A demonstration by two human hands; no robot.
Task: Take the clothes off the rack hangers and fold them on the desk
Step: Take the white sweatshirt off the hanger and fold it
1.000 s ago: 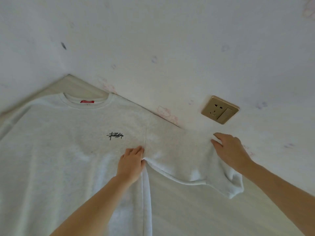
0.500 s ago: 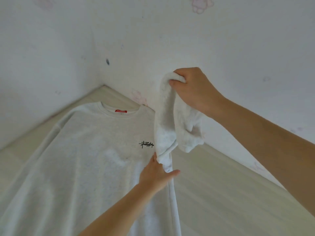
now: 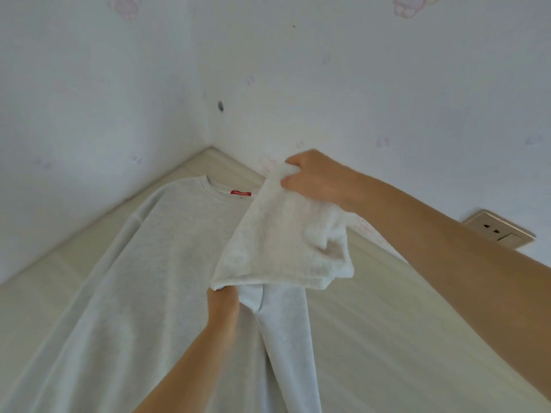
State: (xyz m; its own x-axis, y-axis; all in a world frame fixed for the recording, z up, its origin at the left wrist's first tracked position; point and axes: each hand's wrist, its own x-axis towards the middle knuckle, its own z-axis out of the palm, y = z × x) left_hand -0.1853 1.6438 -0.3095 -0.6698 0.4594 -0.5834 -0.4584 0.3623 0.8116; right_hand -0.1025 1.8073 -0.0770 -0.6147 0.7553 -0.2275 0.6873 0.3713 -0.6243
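Sweatshirt [image 3: 143, 263], spread toward the desk's [image 3: 387, 323] back corner, is mid-fold: its sleeve [image 3: 277, 245] is pinched by the right hand [image 3: 313, 180], pinned by the left hand [image 3: 223, 302], likely next laid across.

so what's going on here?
A person is folding a light grey sweatshirt laid flat on the desk. The right hand grips the sleeve and holds it lifted over the body of the shirt, while the left hand pins the fabric at the fold line.
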